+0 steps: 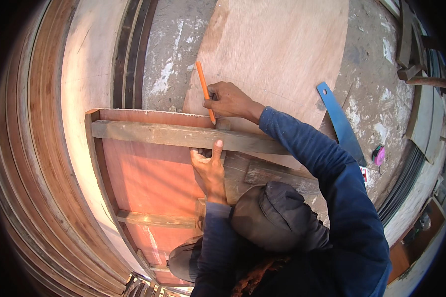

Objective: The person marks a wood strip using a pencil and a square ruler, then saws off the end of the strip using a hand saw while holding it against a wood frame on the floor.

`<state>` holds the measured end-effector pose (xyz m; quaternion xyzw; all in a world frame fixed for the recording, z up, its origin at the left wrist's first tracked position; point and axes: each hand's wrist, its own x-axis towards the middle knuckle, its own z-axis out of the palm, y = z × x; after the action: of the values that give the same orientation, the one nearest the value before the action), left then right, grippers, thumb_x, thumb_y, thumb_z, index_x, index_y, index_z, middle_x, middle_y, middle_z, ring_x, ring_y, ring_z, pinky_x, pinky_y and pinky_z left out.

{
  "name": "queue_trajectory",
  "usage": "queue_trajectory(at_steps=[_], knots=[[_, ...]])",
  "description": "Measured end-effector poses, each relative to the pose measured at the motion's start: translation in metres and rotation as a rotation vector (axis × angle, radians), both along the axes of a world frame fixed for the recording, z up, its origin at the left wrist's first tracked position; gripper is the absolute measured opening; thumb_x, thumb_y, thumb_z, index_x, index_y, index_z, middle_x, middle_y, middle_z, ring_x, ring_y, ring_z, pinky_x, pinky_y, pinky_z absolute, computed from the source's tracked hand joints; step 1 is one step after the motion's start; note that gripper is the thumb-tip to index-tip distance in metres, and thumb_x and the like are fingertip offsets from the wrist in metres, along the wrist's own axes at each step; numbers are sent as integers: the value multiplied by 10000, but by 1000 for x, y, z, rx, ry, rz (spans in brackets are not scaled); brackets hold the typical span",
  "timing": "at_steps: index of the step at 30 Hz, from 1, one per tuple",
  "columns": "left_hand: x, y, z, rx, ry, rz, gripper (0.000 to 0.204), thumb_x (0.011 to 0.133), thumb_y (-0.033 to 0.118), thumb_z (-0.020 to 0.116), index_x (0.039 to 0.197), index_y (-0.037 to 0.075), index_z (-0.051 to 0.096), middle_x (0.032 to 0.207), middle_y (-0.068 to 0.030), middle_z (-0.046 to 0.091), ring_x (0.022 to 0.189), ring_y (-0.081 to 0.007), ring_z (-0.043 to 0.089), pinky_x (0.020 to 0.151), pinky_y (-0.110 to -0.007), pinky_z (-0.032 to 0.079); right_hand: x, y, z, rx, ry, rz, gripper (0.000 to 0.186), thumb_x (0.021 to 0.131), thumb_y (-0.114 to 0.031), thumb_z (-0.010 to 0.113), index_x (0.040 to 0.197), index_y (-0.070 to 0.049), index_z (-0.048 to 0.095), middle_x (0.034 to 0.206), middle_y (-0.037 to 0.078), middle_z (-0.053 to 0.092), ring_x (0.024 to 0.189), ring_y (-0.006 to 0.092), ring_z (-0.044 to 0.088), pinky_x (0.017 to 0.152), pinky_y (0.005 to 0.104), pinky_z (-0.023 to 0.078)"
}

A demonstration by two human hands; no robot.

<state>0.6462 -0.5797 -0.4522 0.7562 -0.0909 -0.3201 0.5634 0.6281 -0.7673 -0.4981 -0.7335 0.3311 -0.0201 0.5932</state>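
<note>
My right hand (pixel 233 101) pinches an orange carpenter's pencil (pixel 203 86), held tilted. The pencil's lower end meets the far edge of a wooden batten (pixel 153 133), beside a short wood piece (pixel 223 123). My left hand (pixel 210 168) grips the near side of that batten, thumb up on its face and fingers curled beneath, partly hidden. The batten belongs to a wooden frame with a reddish plywood panel (pixel 148 173); a crosspiece (pixel 158 219) runs nearer to me. My knees come close to the frame.
Beyond the batten a large plywood sheet (pixel 282 49) lies on the stained concrete floor (pixel 173 49). To the right are a blue handsaw (pixel 342 121) and a pink tape measure (pixel 378 155). Long boards (pixel 44 123) line the left; wood scraps (pixel 406 39) lie at the far right.
</note>
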Motion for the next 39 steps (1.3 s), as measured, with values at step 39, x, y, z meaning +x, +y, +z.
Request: queue_trajectory(at_steps=[39], knots=[[0,5,-5,40,-56,-14,590,840,317,750,1226,-41,485,1124,-136,579,1041,-202,529,932,-324,404,17,-5,30,425,288,345,253,730,-241,694,632,-11,656,566,37,573,524,128,486,469,301,355]])
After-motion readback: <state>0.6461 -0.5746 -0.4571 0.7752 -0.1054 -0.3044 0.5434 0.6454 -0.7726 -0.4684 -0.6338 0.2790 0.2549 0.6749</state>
